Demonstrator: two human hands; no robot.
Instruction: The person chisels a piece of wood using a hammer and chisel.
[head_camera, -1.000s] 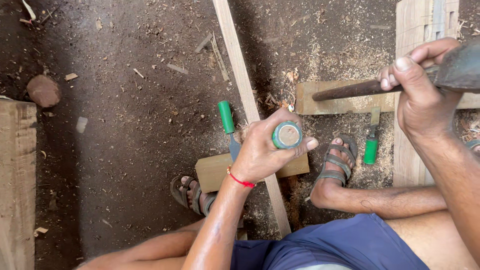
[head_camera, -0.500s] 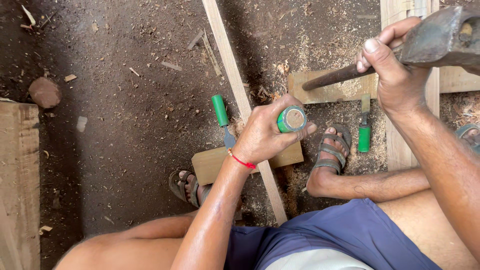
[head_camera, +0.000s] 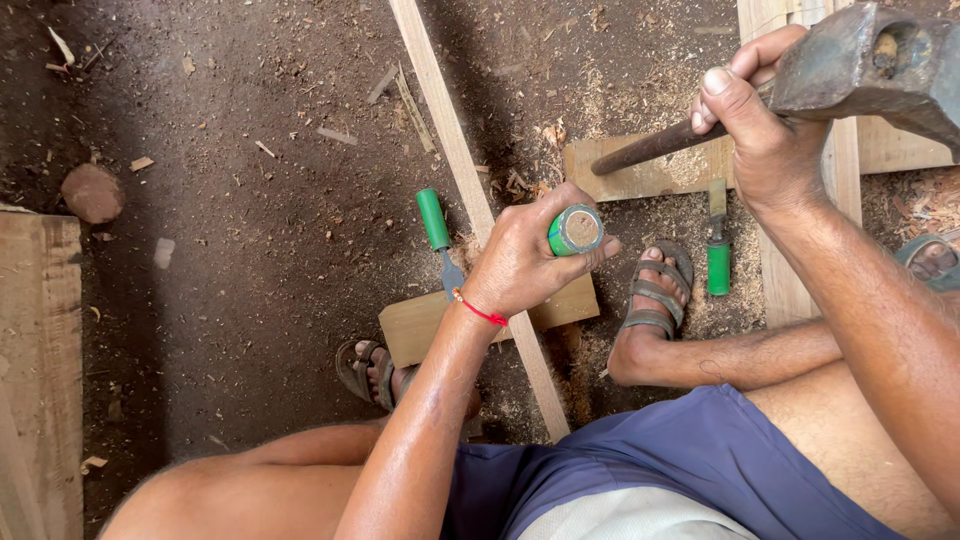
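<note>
The left hand (head_camera: 525, 258) grips a green-handled chisel (head_camera: 575, 230) upright over the long wooden strip (head_camera: 470, 190), while the right hand (head_camera: 765, 135) clenches the shaft of a raised hammer (head_camera: 865, 60), seemingly heavy and best held low.

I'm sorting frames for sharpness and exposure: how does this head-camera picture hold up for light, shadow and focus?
Head view: soft, even daylight, no glare; a darker shadowed band lies over the dirt floor at left. The left hand on the green-handled chisel is sharp; the hammer head in the right hand, close to the lens, looks large and slightly soft.
</note>
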